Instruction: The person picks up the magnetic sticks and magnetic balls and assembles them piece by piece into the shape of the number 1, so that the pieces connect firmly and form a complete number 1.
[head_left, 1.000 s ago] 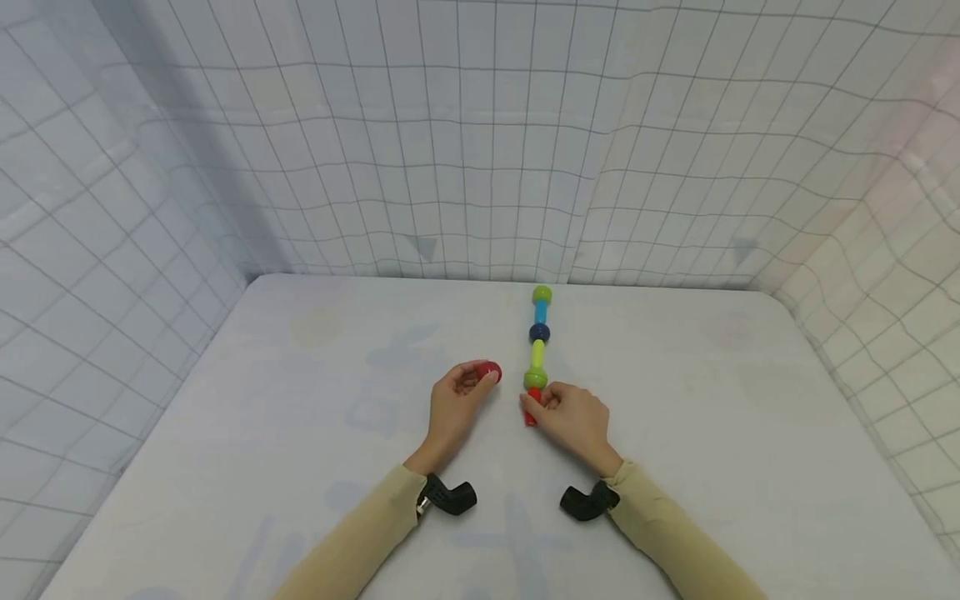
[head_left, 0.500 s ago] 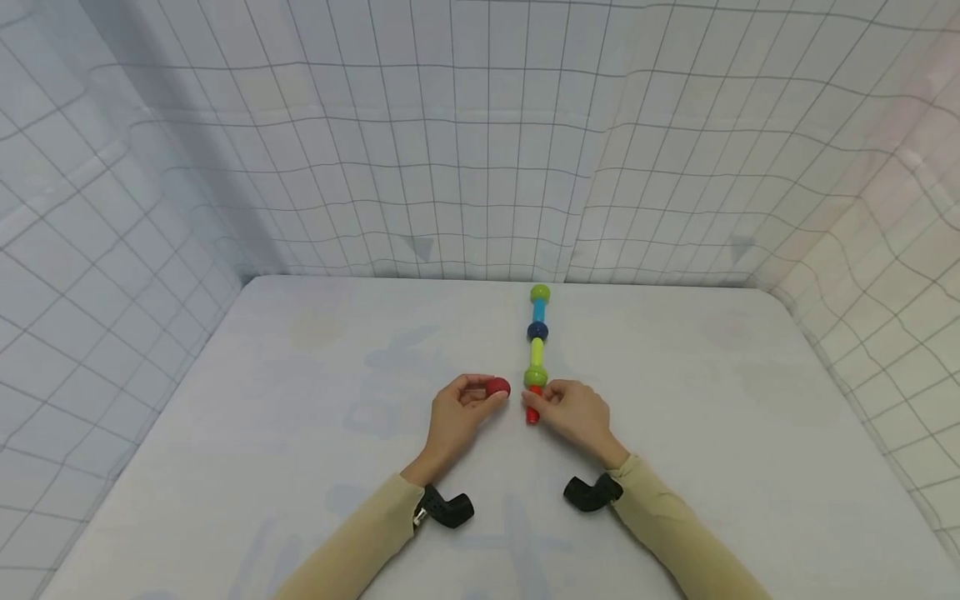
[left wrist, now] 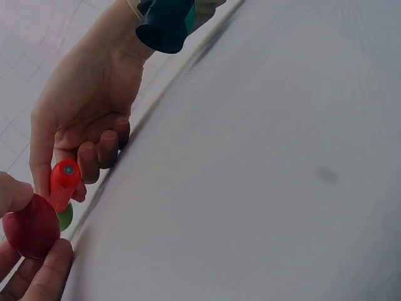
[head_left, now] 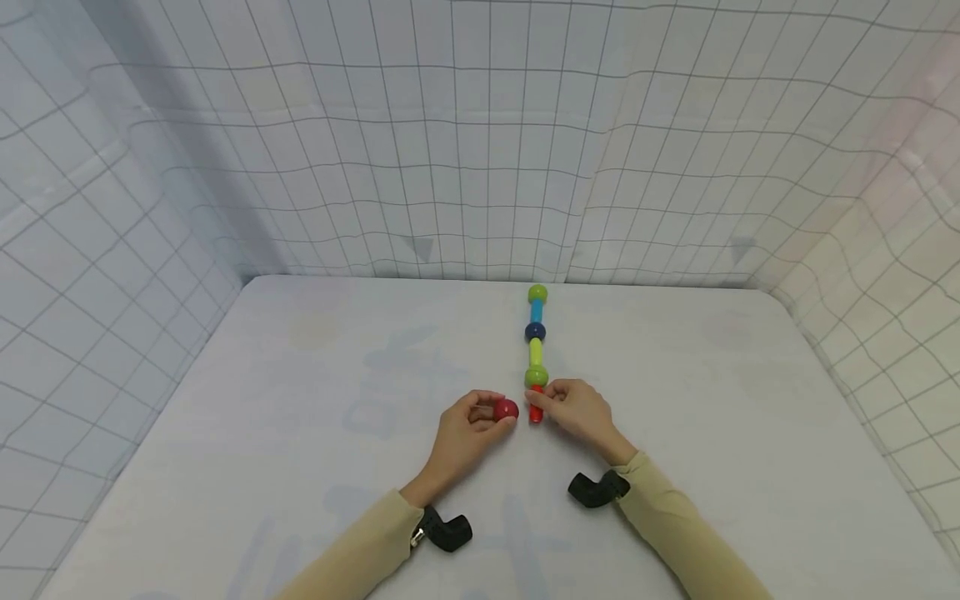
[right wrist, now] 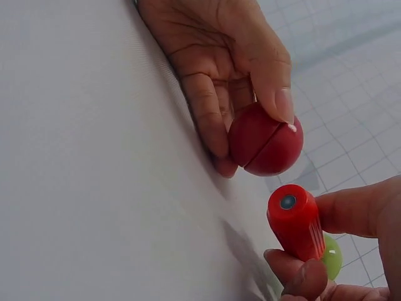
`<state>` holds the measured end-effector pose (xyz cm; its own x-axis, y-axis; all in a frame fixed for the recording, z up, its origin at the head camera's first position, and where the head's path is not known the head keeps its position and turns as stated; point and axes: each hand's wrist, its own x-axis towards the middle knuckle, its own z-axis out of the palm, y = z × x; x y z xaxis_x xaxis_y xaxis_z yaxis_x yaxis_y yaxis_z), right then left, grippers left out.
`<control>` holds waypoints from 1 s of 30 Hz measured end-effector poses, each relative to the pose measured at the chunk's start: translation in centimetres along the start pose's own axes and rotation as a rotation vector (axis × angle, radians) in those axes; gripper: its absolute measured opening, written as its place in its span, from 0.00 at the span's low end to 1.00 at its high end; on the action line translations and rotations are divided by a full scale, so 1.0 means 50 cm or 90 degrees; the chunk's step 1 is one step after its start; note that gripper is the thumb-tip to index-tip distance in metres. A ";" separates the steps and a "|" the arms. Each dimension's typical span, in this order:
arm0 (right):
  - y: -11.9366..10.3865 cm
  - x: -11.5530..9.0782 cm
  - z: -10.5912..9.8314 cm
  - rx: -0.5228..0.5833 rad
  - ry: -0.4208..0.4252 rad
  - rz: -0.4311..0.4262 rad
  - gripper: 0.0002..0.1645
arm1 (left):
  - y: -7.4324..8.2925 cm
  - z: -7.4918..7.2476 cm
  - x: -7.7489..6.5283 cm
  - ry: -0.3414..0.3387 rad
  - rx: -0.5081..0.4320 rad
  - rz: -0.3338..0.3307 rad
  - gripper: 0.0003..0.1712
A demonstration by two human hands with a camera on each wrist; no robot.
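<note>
My left hand (head_left: pixel 463 433) pinches a dark red ball (right wrist: pixel 266 139) between thumb and fingers; a seam line runs round the ball in the right wrist view. Just to the right, my right hand (head_left: pixel 579 413) pinches a bright red rod (right wrist: pixel 294 222), whose near end shows a round grey metal-like spot. This rod is the near end of a straight chain of rods and balls. Beyond it come a green ball (head_left: pixel 536 377), a yellow-green rod (head_left: pixel 536 352), a dark blue ball (head_left: pixel 536 332), a blue rod (head_left: pixel 536 311) and another green ball (head_left: pixel 537 293). A small gap separates the red ball from the rod's end.
The white table (head_left: pixel 262 400) carries the chain, which reaches close to its far edge. White sheeting with a grid of dark lines (head_left: pixel 480 150) rises behind and at both sides. Each wrist wears a black camera mount (head_left: pixel 447 531).
My left hand has brought the red ball toward me and rightward, close to the near end of the red rod. The right hand keeps its pinch on the rod, nearly still.
</note>
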<state>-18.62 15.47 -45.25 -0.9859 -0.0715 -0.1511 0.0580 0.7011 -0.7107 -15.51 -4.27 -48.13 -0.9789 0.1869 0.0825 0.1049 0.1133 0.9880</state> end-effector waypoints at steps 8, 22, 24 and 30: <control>0.002 -0.001 0.000 -0.012 -0.004 -0.012 0.19 | 0.024 0.004 -0.016 -0.028 0.063 0.063 0.18; 0.003 0.000 0.011 -0.017 0.029 -0.006 0.22 | 0.046 0.013 -0.026 -0.040 0.075 0.111 0.17; 0.004 0.000 0.014 -0.016 0.035 -0.008 0.22 | 0.056 0.014 -0.030 -0.041 0.072 0.128 0.17; 0.005 0.000 0.016 -0.013 0.050 -0.016 0.22 | 0.018 0.024 -0.027 -0.028 0.140 0.139 0.16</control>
<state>-18.47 15.09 -45.99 -0.9963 -0.0347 -0.0787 0.0304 0.7139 -0.6996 -13.87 -3.24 -47.49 -0.9212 0.2708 0.2795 0.3519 0.2729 0.8953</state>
